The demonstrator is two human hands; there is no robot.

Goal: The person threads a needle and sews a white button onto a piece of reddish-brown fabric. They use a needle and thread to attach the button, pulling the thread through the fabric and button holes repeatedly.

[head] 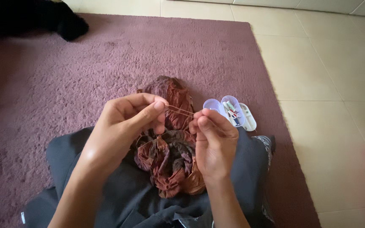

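head view: the left hand pinches one end of a thin pale thread between thumb and forefinger, the other fingers curled in. the right hand pinches the thread's other end, fingers closed tight, so the thread runs taut between both hands. both hover just above a crumpled rust-brown cloth that lies on the dark-clad lap. just beyond the right hand, on the mauve rug, sits an open clear plastic sewing case holding small coloured thread spools.
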